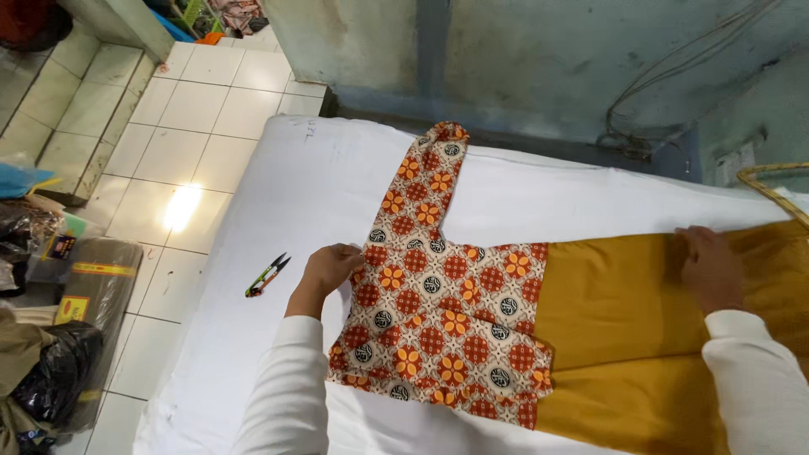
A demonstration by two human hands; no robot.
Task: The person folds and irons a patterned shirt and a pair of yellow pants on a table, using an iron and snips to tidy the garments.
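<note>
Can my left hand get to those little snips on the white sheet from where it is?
Probably yes: the left hand rests on the patterned garment's edge, and only bare white sheet lies between it and the snips.

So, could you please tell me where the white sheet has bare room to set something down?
The white sheet is bare between the patterned sleeve and the wall, and left of the thread snips. The garment, left hand and right hand crowd the near middle and right.
</note>
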